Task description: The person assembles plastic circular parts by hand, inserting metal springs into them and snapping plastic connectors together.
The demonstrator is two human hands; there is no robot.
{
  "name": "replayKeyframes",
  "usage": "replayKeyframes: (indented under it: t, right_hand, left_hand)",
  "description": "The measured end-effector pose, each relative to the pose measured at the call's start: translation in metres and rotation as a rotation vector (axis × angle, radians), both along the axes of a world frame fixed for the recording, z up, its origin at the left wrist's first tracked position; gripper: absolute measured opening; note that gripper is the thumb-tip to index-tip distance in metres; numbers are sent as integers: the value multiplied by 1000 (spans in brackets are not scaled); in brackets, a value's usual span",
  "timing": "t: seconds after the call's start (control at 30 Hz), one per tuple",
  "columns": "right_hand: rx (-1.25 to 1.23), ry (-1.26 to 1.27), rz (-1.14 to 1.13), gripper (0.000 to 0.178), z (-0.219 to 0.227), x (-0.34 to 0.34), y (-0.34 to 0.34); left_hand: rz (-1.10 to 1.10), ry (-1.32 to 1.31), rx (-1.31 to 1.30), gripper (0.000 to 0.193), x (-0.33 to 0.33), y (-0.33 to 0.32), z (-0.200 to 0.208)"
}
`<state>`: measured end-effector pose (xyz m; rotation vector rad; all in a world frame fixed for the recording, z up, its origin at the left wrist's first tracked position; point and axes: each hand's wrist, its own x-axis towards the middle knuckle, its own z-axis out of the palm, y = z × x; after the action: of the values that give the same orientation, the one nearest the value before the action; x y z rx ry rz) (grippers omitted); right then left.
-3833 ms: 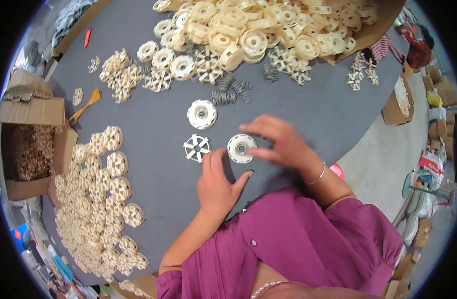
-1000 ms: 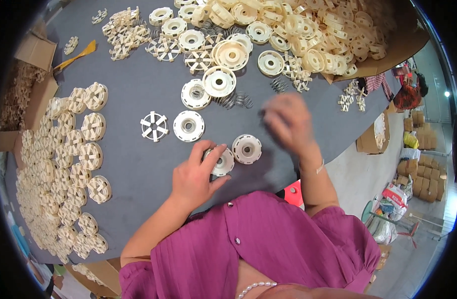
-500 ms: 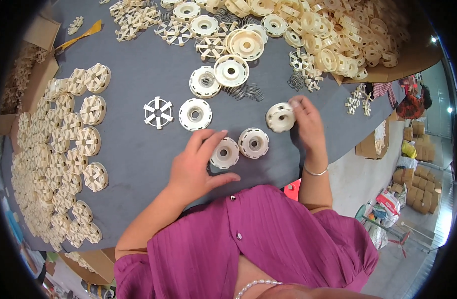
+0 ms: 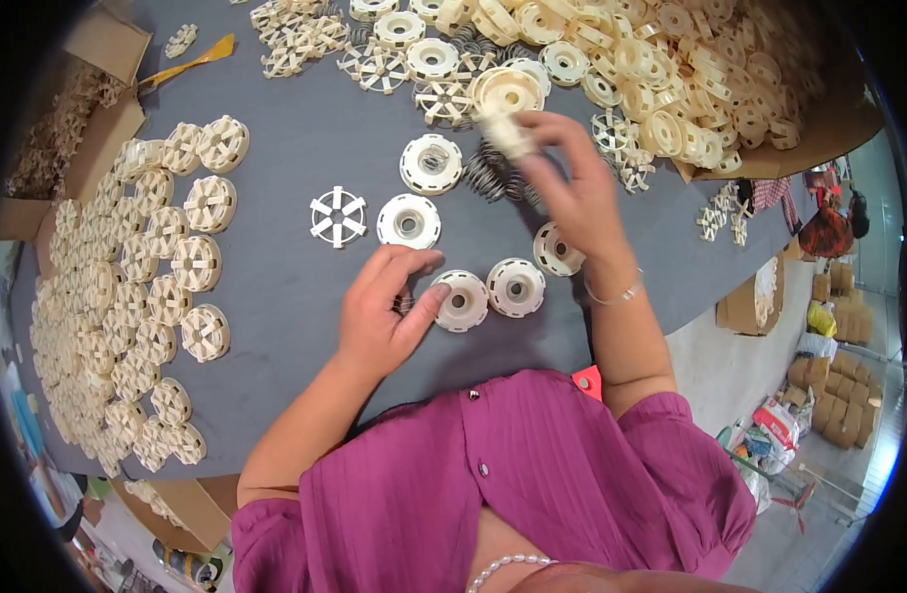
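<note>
My right hand [image 4: 577,193] is raised over the middle of the table, gripping a cream plastic disc [image 4: 506,134] that is blurred by motion. Curled beside the front row of discs, my left hand [image 4: 384,301] has a small coil spring [image 4: 404,301] between its fingers, partly hidden. Its thumb is at the edge of a round hub disc [image 4: 463,301]. To the right of that sit a second hub disc [image 4: 517,288] and a third hub disc [image 4: 557,250], partly under my right wrist. Farther off lie a disc with a spring in it [image 4: 432,163] and another disc [image 4: 409,222].
A six-spoked piece [image 4: 338,216] lies left of the discs. Many assembled wheels [image 4: 196,262] cover the table's left side. A heap of cream rings [image 4: 710,79] spills from a cardboard box at the far right. Loose springs [image 4: 488,173] lie near the middle.
My right hand has left its disc at the right end of the row, moved up and left, and picked up another disc. My left hand has shifted slightly away from the front discs.
</note>
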<state>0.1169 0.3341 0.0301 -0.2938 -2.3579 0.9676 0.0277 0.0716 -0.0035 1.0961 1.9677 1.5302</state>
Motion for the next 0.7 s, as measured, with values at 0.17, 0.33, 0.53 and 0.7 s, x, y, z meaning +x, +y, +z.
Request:
replayKeyframes:
  t: [0.17,0.33,0.53,0.7]
  right_hand:
    - [-816,120,-354,32,1,112,30]
    - [-662,-337,-728,29,-30,195,25]
    - [35,-280,-583,17,-9,141,-47]
    - [-488,-109,81,33,29,93,-99]
  left_hand:
    - [57,-76,95,23,-4,-3,-4]
    - [-70,-869,266,42,-5,-13,1]
    - [-187,-1392,360,48,19,-7,19]
    - [-311,-1458,316,49,30,-8,16]
